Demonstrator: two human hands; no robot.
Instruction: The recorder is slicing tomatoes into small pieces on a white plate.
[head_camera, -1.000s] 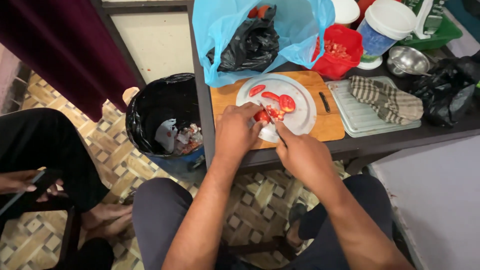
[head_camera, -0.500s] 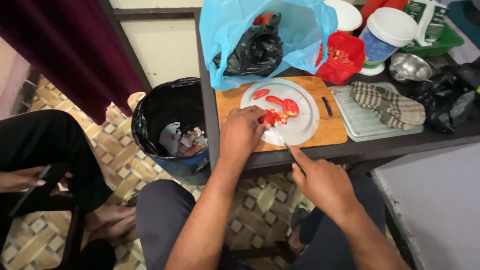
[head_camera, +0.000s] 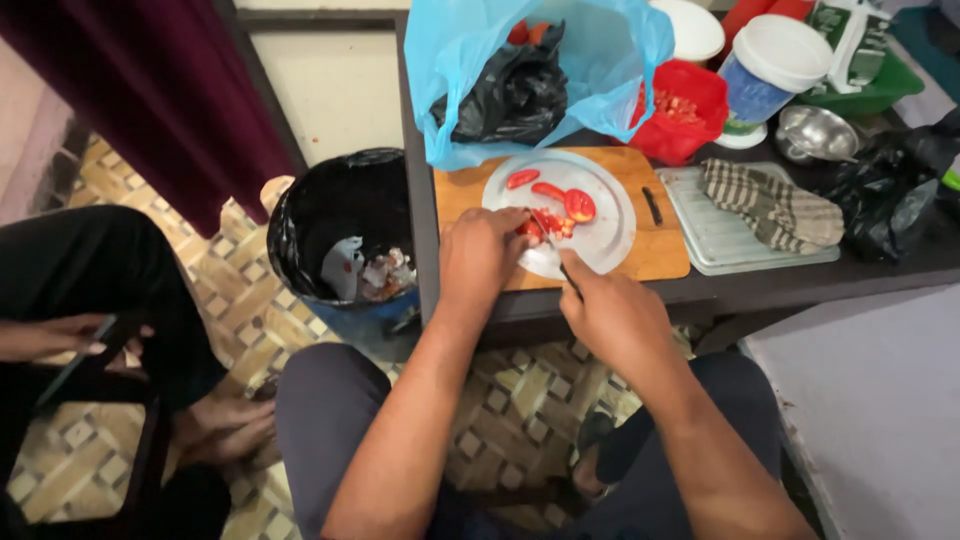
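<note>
My left hand (head_camera: 480, 255) rests on the near edge of the white plate (head_camera: 610, 225), fingers curled down onto a piece of tomato (head_camera: 535, 227), pinning it against the plate. My right hand (head_camera: 610, 315) is closed around the handle of a knife (head_camera: 556, 256); the blade runs up and left from the hand to the tomato beside my left fingertips. Three more red slices (head_camera: 578, 204) lie farther back on the plate, apart from the held piece. The plate sits on a wooden cutting board (head_camera: 665, 255) at the table's near edge. A blue plastic bag (head_camera: 450, 80) stands behind the board. A black bin (head_camera: 335, 215) stands on the floor left of the table.
</note>
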